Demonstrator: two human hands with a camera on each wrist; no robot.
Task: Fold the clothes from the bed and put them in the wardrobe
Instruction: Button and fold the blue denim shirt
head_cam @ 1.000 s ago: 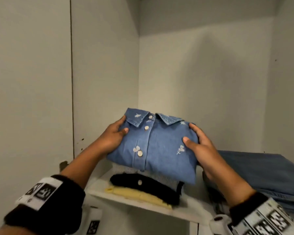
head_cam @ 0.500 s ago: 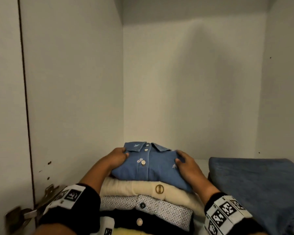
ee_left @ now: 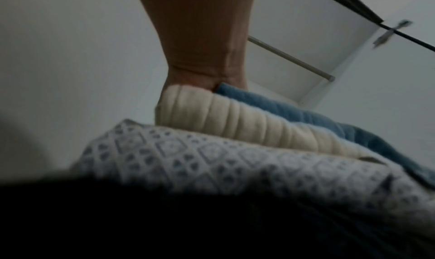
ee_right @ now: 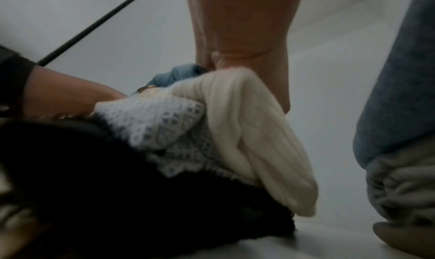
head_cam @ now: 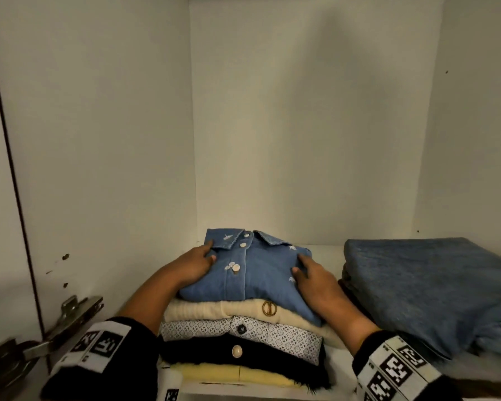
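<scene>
A folded blue denim shirt [head_cam: 261, 273] with white buttons lies on top of a pile on the wardrobe shelf [head_cam: 329, 254]. Beneath it are a cream sweater [head_cam: 209, 309], a patterned white shirt [head_cam: 275, 334], a black garment [head_cam: 203, 353] and a yellow one [head_cam: 232, 376]. My left hand [head_cam: 193, 266] holds the shirt's left side with its thumb on top by the collar. My right hand [head_cam: 315, 277] holds the right side the same way. In both wrist views the pile hides the fingers. There I see only my left hand's wrist [ee_left: 202, 58], my right hand's wrist [ee_right: 242, 40] and the cream sweater [ee_left: 235, 118] [ee_right: 254, 133].
Folded blue jeans [head_cam: 434, 287] [ee_right: 400, 67] are stacked on the shelf just right of the pile, close to my right forearm. The wardrobe's side wall is at the left, with a metal door hinge [head_cam: 70, 311] near my left wrist. There is tall free space above the pile.
The denim shirt came down from mid-air onto the pile and now rests there. Both hands went down with it and still hold its sides.
</scene>
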